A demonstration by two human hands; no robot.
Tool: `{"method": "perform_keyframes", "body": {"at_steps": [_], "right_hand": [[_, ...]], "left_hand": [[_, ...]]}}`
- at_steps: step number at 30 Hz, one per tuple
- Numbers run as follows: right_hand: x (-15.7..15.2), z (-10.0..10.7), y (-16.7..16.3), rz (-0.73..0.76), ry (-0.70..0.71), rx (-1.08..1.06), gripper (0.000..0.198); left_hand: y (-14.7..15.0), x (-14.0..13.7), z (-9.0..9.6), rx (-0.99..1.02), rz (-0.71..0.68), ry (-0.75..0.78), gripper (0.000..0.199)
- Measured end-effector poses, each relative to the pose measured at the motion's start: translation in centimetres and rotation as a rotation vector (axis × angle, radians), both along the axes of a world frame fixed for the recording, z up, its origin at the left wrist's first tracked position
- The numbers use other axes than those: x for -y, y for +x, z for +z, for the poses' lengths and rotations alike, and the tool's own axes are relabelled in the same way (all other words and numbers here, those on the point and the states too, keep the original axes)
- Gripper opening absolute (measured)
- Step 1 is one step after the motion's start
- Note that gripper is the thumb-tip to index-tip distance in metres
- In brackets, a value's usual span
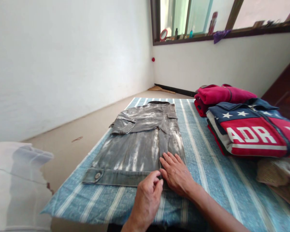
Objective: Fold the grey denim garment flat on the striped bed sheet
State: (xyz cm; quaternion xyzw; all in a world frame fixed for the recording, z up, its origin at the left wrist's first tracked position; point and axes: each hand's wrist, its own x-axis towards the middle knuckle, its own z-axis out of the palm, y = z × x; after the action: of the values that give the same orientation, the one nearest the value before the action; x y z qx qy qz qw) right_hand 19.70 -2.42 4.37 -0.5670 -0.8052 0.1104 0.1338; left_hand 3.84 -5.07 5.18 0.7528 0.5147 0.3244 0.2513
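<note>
A grey, white-streaked denim jacket lies folded on a striped blue cloth, one sleeve laid across its upper part. Its waistband is nearest me, with a metal button at the left end. My left hand is closed at the waistband, thumb and fingers pinched on the edge; the fingertips are partly hidden. Flat on the jacket's lower right part rests my right hand, its fingers stretched out, its thumb beside the left hand's fingers.
To the right sit a stack of folded clothes topped by a red and navy jacket and a folded magenta garment. A beige cloth lies nearer. White sheer fabric hangs at left. Bottles and a mirror line the windowsill.
</note>
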Motion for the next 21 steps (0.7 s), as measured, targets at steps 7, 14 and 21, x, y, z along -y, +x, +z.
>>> {"method": "perform_keyframes", "body": {"at_steps": [7,14,21], "right_hand": [[0.1,-0.1,0.0,-0.008,-0.03,0.003,0.049],[-0.1,-0.4,0.0,-0.018,-0.035,-0.018,0.049],[-0.2,-0.2,0.0,-0.021,-0.049,-0.036,0.049]], "left_hand": [[-1.3,-2.2,-1.5,-0.495,-0.002,0.436,0.034],[-1.8,-2.4,-2.8,-0.709,-0.064,0.36,0.04],[-2.0,-2.5,-2.6,-0.685,-0.044,0.309,0.041]]}}
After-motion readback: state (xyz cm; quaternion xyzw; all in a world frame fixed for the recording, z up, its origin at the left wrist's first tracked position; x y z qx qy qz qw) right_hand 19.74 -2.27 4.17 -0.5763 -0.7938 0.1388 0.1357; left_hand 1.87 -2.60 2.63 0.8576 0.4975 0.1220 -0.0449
